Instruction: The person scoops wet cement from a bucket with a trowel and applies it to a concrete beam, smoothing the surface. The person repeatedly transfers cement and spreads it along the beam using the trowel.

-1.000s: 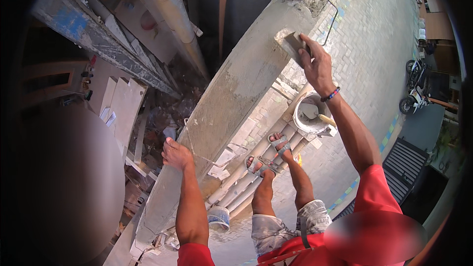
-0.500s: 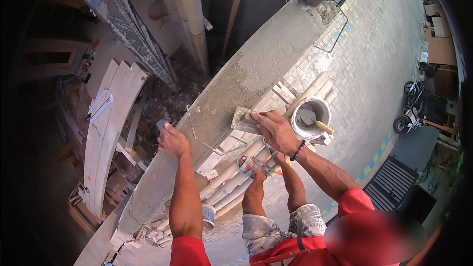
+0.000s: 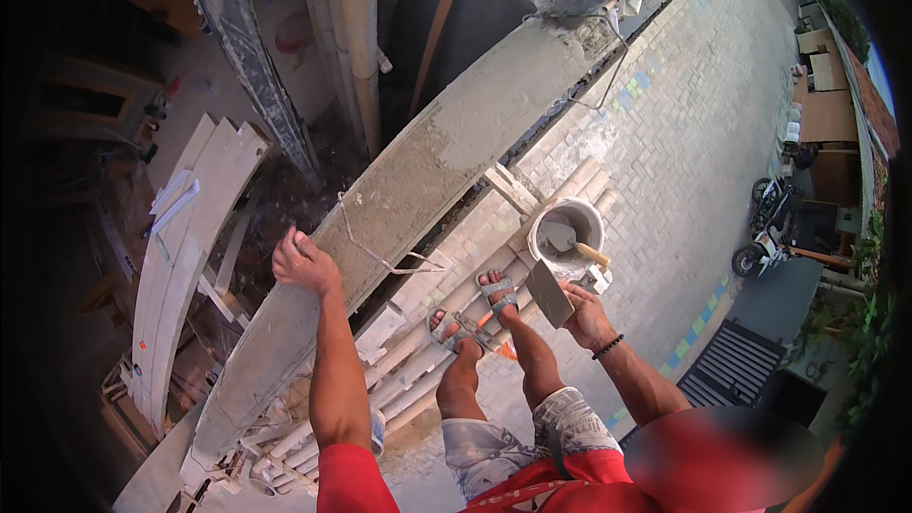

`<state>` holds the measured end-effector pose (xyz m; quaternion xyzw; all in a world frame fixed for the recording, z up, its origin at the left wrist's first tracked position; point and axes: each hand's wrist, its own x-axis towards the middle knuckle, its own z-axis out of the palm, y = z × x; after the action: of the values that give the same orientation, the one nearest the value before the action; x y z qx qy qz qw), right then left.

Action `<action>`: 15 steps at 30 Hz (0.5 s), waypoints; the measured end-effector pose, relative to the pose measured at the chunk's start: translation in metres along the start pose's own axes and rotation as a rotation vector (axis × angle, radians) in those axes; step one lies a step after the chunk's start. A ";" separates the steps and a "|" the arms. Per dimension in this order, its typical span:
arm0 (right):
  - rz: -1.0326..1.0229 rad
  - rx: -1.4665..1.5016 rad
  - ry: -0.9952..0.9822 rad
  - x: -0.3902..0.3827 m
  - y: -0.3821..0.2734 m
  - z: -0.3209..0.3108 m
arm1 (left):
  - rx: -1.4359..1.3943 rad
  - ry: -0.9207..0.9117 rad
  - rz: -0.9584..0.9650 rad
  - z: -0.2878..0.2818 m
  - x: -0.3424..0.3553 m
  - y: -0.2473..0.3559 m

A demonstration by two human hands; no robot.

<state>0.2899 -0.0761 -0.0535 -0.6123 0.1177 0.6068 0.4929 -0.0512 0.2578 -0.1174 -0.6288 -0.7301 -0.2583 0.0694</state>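
Observation:
My right hand [image 3: 590, 320] grips a plastering float [image 3: 549, 294], its flat rectangular grey face turned up, held off the ledge just below the bucket. The raised concrete ledge [image 3: 456, 138] runs diagonally across the view, its upper face partly coated with rough, darker mortar. My left hand [image 3: 309, 264] is at the ledge's far edge with fingers curled; what they hold, if anything, is hidden. A bent metal rod [image 3: 366, 252] sticks out over the ledge beside it. Right of the ledge, a white bucket [image 3: 540, 239] holds grey mortar and a trowel with a yellowish handle [image 3: 593, 254].
My sandalled feet stand on pale poles [image 3: 415, 369] laid along the ledge. Left of it are long curved boards [image 3: 176, 271], upright bamboo poles [image 3: 359, 28] and a paint-stained post [image 3: 252, 47]. Paving [image 3: 665, 142] stretches right, toward a parked motorcycle [image 3: 765, 218] and a dark grate [image 3: 736, 370].
My right hand has lifted the float off the ledge and drawn it back toward me, turning its flat face up. The left hand has shifted slightly along the ledge's edge. The whole view has shifted.

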 end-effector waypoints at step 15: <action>0.126 0.450 -0.534 0.021 -0.004 0.057 | -1.303 -1.372 -0.638 -0.125 -0.195 0.104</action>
<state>0.2619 -0.0222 -0.0574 -0.2995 0.1530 0.7337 0.5905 0.0593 0.0352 -0.0628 -0.3318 -0.4626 -0.1957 -0.7985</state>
